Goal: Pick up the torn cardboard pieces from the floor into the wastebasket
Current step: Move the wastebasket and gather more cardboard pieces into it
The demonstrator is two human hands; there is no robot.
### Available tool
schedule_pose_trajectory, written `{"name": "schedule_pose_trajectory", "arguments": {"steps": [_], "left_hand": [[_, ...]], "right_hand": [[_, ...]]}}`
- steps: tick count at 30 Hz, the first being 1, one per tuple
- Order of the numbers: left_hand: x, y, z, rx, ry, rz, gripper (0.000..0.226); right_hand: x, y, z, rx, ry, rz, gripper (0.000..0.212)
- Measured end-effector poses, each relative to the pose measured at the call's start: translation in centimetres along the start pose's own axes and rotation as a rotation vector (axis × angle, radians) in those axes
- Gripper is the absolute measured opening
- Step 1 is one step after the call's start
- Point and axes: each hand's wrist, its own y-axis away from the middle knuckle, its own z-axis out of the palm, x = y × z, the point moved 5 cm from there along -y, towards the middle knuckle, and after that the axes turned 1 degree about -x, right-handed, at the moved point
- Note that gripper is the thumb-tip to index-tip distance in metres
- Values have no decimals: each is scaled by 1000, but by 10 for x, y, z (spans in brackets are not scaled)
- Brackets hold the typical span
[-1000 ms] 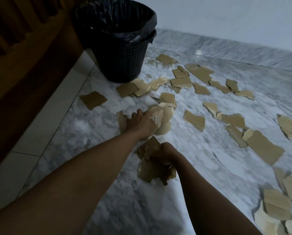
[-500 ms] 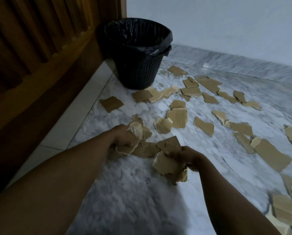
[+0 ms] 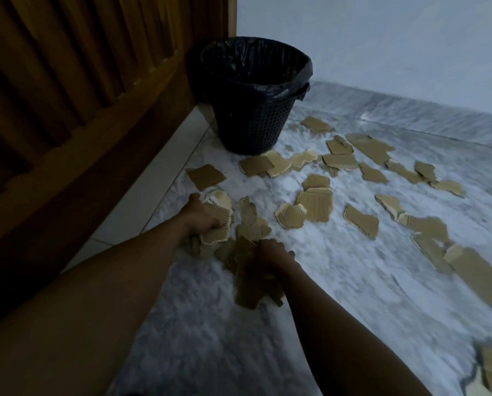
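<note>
Torn cardboard pieces (image 3: 316, 204) lie scattered over the marble floor (image 3: 339, 281). The left hand (image 3: 202, 215) clutches a wad of pieces and the right hand (image 3: 270, 257) grips another bunch, both low over the floor. Best to squeeze each bundle tight before lifting. The black-lined wastebasket (image 3: 253, 121) stands beyond them; its contents are hidden.

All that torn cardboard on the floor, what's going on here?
A person is gathering torn brown cardboard scraps off the grey marble floor. The left hand is closed on a handful of pieces, and the right hand clutches another bunch. The black mesh wastebasket with a black liner stands ahead by the wooden panel. Many scraps still lie scattered.
</note>
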Motion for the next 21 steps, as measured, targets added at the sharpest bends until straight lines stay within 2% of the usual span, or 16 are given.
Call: {"name": "schedule_pose_trajectory", "arguments": {"steps": [2,7,8,10,12,13,17,19,21], "left_hand": [[8,-4,3,30,31,14,95],[35,-9,28,16,84,-1,95],[40,-11,36,5,96,-1,94],[47,-15,52,-28,114,-10,93],[53,-16,67,-58,102,-17,93],[54,-15,72,-68,87,-15,94],[55,-22,83,-62,128,-20,99],[57,-30,75,11,190,-34,95],[60,-38,64,90,245,-53,87]], "right_hand": [[13,-11,8,-36,-67,45,34],[32,-2,1,-24,-214,26,42],[38,1,0,-78,-196,22,41],[51,10,-6,-242,12,17,46],[72,16,-19,-316,194,36,55],[84,16,-25,-323,193,60,57],[109,17,-52,-261,81,38,46],[95,17,-62,-212,-47,-20,43],[68,7,-60,-129,-49,-83,49]]}}
